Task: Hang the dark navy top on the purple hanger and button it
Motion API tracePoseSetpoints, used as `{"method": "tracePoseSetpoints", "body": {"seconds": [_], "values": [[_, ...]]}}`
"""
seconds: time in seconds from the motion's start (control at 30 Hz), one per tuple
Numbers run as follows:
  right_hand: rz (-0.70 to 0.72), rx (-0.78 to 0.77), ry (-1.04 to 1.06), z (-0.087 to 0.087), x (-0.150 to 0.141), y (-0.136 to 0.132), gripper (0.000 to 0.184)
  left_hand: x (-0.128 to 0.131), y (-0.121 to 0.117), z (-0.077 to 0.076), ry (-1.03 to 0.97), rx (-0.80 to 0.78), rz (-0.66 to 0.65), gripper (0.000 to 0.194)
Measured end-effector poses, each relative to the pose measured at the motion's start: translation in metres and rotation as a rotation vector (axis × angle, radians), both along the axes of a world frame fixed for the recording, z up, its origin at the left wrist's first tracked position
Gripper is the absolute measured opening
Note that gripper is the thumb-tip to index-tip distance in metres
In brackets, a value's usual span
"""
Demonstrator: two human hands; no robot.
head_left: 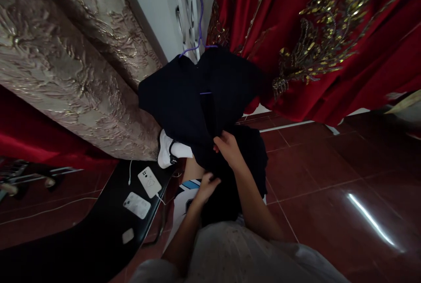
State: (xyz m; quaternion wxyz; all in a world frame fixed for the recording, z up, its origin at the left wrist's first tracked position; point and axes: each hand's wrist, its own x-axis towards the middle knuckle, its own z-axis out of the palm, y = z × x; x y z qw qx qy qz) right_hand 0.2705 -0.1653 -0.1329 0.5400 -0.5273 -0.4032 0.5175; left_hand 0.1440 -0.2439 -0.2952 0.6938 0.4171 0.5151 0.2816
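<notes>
A dark navy garment hangs on a purple hanger hooked on a white door frame. My right hand is closed, pinching the garment's front fabric near its middle. My left hand is lower, fingers curled into the dark cloth near the hem. The lower part of the garment drapes down in front of my legs.
A black table at lower left carries two phones with a white cable. A white sneaker shows behind the garment. Red embroidered curtains hang right, a gold brocade curtain left. The floor is glossy red tile.
</notes>
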Motion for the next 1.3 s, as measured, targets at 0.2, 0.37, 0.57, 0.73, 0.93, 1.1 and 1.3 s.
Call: {"method": "tracePoseSetpoints", "body": {"seconds": [0.2, 0.37, 0.57, 0.73, 0.93, 1.1, 1.3], "values": [[0.016, -0.029, -0.051, 0.000, 0.008, -0.006, 0.015, -0.092, -0.034, 0.057, 0.034, 0.046, -0.101, 0.015], [0.112, -0.096, -0.128, 0.007, 0.004, -0.013, 0.023, -0.154, -0.049, 0.095, 0.301, 0.119, -0.458, 0.015], [0.113, -0.085, -0.068, 0.013, -0.007, -0.016, 0.026, -0.112, 0.003, 0.123, 0.488, 0.562, -0.070, 0.030], [0.131, 0.067, 0.016, 0.021, -0.009, -0.017, 0.039, -0.023, 0.057, 0.139, 0.349, 0.966, 0.211, 0.023], [0.228, 0.106, 0.114, 0.026, 0.003, -0.020, 0.033, 0.010, 0.070, 0.138, 0.273, 1.014, 0.401, 0.014], [0.173, 0.224, 0.091, 0.078, 0.012, 0.023, 0.027, 0.008, 0.069, 0.124, 0.332, 1.013, 0.400, 0.020], [0.043, 0.439, 0.094, 0.147, 0.005, 0.084, 0.031, 0.001, 0.090, 0.123, 0.408, 1.046, 0.272, 0.022]]}}
